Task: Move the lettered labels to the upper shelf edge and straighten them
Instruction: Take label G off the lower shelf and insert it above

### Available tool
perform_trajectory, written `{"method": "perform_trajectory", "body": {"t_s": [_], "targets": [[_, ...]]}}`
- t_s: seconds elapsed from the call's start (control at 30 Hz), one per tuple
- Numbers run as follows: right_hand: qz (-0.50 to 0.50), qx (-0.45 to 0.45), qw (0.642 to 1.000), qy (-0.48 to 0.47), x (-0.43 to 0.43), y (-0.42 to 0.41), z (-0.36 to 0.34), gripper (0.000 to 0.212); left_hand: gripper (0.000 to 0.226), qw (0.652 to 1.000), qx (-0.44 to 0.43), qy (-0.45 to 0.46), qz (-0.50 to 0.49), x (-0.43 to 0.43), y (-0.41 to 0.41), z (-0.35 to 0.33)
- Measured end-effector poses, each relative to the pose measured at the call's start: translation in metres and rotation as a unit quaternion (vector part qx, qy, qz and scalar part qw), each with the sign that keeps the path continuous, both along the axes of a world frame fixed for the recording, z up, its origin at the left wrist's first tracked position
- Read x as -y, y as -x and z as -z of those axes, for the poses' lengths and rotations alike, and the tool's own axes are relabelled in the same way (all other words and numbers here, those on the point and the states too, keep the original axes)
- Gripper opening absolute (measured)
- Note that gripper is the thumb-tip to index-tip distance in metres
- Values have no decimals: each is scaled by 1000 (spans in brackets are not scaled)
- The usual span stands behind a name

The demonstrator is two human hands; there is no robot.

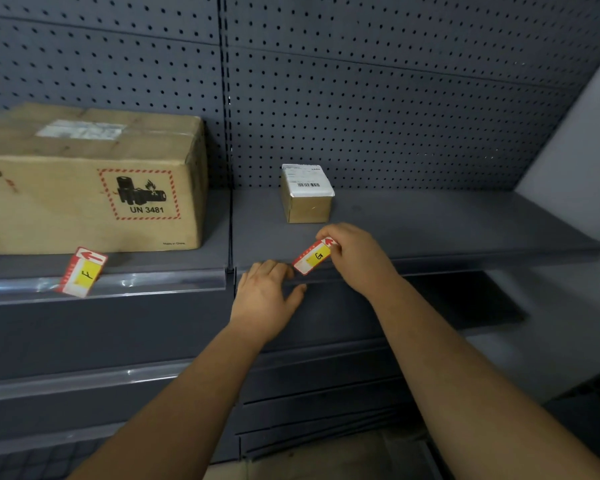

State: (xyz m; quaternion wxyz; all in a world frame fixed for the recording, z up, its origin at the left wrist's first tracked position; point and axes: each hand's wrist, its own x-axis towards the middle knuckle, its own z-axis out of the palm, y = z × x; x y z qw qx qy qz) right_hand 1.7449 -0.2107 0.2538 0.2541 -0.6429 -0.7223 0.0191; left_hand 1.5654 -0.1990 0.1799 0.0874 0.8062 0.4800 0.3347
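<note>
My right hand (pixel 355 252) pinches the upper end of a red, white and yellow label marked G (pixel 313 257). The G label is tilted, its lower end at the front edge of the upper shelf (pixel 430 233). My left hand (pixel 267 296) rests on that shelf edge just left of the label, fingertips curled over the lip and thumb spread below. A second label marked F (pixel 83 271) leans crooked in the clear plastic edge strip (pixel 146 282) of the left shelf section.
A large cardboard box with a UN 3481 battery mark (pixel 90 181) stands on the left shelf section. A small taped box (pixel 307 194) sits behind my hands. Grey pegboard (pixel 395 98) backs the shelves. Lower shelves (pixel 84 379) lie beneath.
</note>
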Motion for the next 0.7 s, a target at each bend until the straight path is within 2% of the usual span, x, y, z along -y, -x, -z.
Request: {"method": "perform_trajectory", "body": {"t_s": [0.17, 0.37, 0.53, 0.7], "targets": [[-16, 54, 997, 44, 2, 11, 9, 32, 28, 999, 14, 40, 22, 0, 7, -5], [38, -8, 999, 15, 19, 10, 0, 51, 28, 1000, 8, 23, 17, 9, 26, -26], [31, -37, 998, 27, 43, 33, -4, 26, 35, 1000, -7, 2, 19, 33, 65, -46], [-24, -46, 998, 37, 79, 81, -7, 32, 38, 999, -35, -23, 11, 65, 119, -57]]}}
